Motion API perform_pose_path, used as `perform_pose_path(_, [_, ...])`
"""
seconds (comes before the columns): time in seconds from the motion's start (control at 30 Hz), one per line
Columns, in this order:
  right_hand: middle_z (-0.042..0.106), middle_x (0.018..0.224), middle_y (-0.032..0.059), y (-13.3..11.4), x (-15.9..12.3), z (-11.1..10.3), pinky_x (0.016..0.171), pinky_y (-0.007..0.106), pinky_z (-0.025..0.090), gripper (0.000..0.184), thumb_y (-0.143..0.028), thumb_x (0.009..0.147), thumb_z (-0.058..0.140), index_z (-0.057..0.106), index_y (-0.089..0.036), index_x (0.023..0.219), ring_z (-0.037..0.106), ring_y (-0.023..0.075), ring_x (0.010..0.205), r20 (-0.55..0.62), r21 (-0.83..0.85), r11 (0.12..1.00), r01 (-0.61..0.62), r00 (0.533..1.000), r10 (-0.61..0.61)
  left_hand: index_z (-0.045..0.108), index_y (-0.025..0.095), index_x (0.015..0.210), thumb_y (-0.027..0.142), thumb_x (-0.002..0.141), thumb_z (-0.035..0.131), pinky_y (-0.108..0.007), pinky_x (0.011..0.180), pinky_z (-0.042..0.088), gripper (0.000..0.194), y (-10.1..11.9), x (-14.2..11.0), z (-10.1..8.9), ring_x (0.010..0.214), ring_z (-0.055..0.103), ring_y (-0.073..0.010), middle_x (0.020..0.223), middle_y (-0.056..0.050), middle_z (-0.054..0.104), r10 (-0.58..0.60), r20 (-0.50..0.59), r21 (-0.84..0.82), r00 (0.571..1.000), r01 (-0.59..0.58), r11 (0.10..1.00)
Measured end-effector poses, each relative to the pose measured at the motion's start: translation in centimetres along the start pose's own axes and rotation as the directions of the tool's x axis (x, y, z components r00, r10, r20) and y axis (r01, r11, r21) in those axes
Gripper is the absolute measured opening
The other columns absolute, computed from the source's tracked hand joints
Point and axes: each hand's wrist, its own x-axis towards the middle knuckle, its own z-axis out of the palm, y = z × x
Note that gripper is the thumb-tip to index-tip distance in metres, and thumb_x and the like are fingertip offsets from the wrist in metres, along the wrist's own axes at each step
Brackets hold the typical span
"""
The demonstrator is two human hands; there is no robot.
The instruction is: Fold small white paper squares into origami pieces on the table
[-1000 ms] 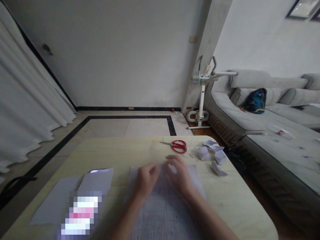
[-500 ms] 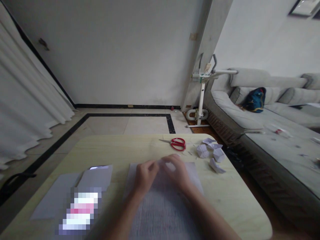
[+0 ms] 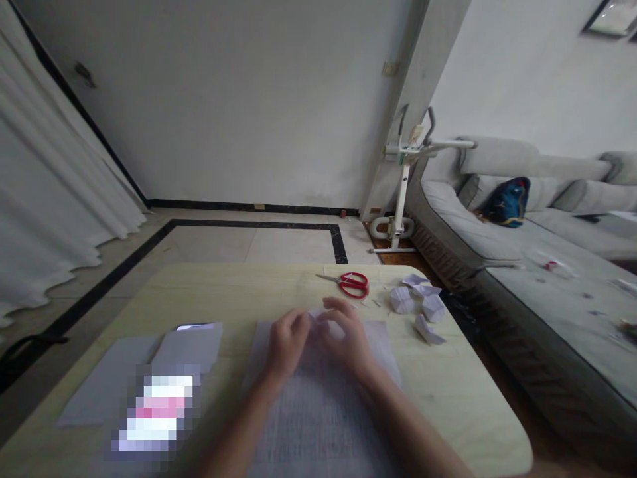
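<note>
A large white printed sheet (image 3: pixel 323 411) lies flat on the pale wooden table (image 3: pixel 239 292) in front of me. Over its far edge both hands meet on a small white piece of paper (image 3: pixel 318 317). My left hand (image 3: pixel 287 344) has its fingers curled and pinches the piece from the left. My right hand (image 3: pixel 346 335) is curled over it from the right. Most of the small piece is hidden under my fingers.
Red-handled scissors (image 3: pixel 353 284) lie near the table's far edge. Several folded white paper shapes (image 3: pixel 421 309) sit at the far right corner. Loose sheets (image 3: pixel 192 348) lie at the left. A grey sofa (image 3: pixel 522 245) and an exercise bike (image 3: pixel 398 192) stand to the right.
Both hands stay together on the small paper, with the fingers shifting a little. The camera has tilted slightly, so the table sits a bit higher in view.
</note>
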Motion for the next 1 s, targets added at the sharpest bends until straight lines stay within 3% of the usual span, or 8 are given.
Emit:
perform_pose_path(0.4, [0.062, 0.105, 0.0082, -0.9, 0.3, -0.6, 0.090, 0.038, 0.049, 0.026, -0.010, 0.080, 0.054, 0.071, -0.023, 0.095, 0.059, 0.0233, 0.103, -0.049, 0.151, 0.985, -0.088, 0.994, 0.096, 0.067, 0.012, 0.104, 0.041, 0.083, 0.062, -0.026, 0.069, 0.055, 0.036, 1.0, -0.1, 0.3, 0.083, 0.069, -0.0211, 0.094, -0.008, 0.074, -0.039, 0.120, -0.296, 0.992, 0.073, 0.952])
perform_pose_path(0.57, [0.067, 0.097, 0.0081, -0.3, 0.8, -1.4, 0.083, 0.035, 0.050, 0.016, -0.019, 0.087, 0.054, 0.068, -0.020, 0.094, 0.063, 0.0218, 0.093, -0.139, 0.243, 0.957, -0.159, 0.970, 0.197, 0.066, 0.011, 0.117, 0.040, 0.085, 0.061, -0.036, 0.092, 0.053, 0.043, -0.2, -0.1, 0.7, 0.108, 0.066, -0.0264, 0.117, -0.013, 0.071, -0.029, 0.117, -0.213, 0.993, 0.054, 0.976])
perform_pose_path(0.63, [0.069, 0.094, 0.0075, 0.2, 0.9, -1.5, 0.077, 0.033, 0.051, 0.014, -0.024, 0.086, 0.059, 0.068, -0.019, 0.095, 0.064, 0.0207, 0.086, -0.113, 0.259, 0.938, -0.230, 0.957, 0.266, 0.062, 0.011, 0.123, 0.039, 0.086, 0.061, -0.037, 0.099, 0.049, 0.046, -0.6, -0.2, 0.9, 0.116, 0.062, -0.0261, 0.124, -0.014, 0.067, 0.006, 0.115, -0.166, 0.993, 0.013, 0.986])
perform_pose_path(0.73, [0.072, 0.088, 0.0061, 0.3, 1.1, -1.4, 0.072, 0.030, 0.052, 0.014, -0.025, 0.084, 0.063, 0.070, -0.018, 0.094, 0.065, 0.0194, 0.079, -0.008, 0.235, 0.923, -0.304, 0.949, 0.315, 0.058, 0.014, 0.129, 0.036, 0.089, 0.058, -0.036, 0.096, 0.051, 0.046, -0.9, -0.4, 1.0, 0.113, 0.064, -0.0247, 0.124, -0.013, 0.067, 0.061, 0.142, -0.132, 0.988, -0.042, 0.990])
perform_pose_path(0.87, [0.074, 0.079, 0.0040, -0.2, 1.4, -1.2, 0.065, 0.027, 0.051, 0.014, -0.023, 0.085, 0.061, 0.074, -0.018, 0.084, 0.065, 0.0177, 0.071, 0.068, 0.183, 0.929, -0.322, 0.947, 0.315, 0.064, 0.017, 0.120, 0.033, 0.092, 0.053, -0.034, 0.096, 0.050, 0.034, -0.6, -0.6, 0.9, 0.110, 0.065, -0.0235, 0.118, -0.011, 0.070, 0.149, 0.190, -0.083, 0.971, -0.135, 0.987])
perform_pose_path(1.0, [0.073, 0.072, 0.0029, -0.2, 1.4, -1.1, 0.059, 0.025, 0.050, 0.016, -0.026, 0.085, 0.062, 0.073, -0.017, 0.077, 0.065, 0.0170, 0.066, 0.067, 0.221, 0.914, -0.339, 0.941, 0.333, 0.060, 0.016, 0.126, 0.036, 0.088, 0.059, -0.034, 0.092, 0.052, 0.043, -0.6, -0.8, 0.9, 0.109, 0.065, -0.0244, 0.121, -0.012, 0.069, 0.111, 0.168, -0.036, 0.980, -0.106, 0.994])
